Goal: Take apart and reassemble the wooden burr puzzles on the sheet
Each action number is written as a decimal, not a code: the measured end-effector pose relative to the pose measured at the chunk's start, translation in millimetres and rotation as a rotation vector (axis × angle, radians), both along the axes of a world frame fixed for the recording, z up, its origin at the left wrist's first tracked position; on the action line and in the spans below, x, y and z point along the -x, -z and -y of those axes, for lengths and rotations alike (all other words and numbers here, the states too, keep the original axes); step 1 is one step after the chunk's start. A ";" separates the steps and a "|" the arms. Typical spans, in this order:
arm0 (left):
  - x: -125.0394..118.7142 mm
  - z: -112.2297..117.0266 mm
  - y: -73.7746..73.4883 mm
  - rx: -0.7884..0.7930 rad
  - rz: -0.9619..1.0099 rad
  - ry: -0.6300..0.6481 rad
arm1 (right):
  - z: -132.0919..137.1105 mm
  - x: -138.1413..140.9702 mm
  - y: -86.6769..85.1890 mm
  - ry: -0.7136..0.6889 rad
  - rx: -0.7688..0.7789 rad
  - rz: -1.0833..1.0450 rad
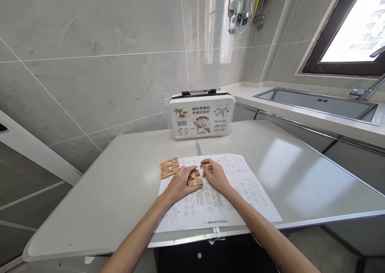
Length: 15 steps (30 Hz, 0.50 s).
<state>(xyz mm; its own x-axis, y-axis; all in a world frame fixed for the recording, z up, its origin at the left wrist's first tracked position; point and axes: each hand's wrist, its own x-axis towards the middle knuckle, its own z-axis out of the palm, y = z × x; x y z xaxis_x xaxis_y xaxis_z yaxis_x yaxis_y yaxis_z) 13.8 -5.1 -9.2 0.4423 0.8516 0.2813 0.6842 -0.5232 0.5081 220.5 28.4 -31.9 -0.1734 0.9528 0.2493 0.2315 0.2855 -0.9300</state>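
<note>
A small cluster of interlocked wooden puzzle pieces sits on a printed instruction sheet on the white table. My left hand lies over the cluster's left side, fingers curled onto it. My right hand presses against its right side with bent fingers. Three loose notched wooden bars lie side by side just left of the hands, at the sheet's top left corner.
A white carry case with cartoon prints and a black handle stands at the table's far edge against the tiled wall. A sink with a tap is set in the counter at the right, under a window.
</note>
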 end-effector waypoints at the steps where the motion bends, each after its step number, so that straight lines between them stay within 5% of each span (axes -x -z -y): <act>1: 2.8 2.1 -1.3 0.000 -0.011 -0.002 | -0.6 -0.3 0.9 0.012 0.007 -0.001; 15: 80.9 37.6 -11.9 -0.069 -0.094 -0.108 | -1.0 0.1 2.8 -0.005 0.037 -0.007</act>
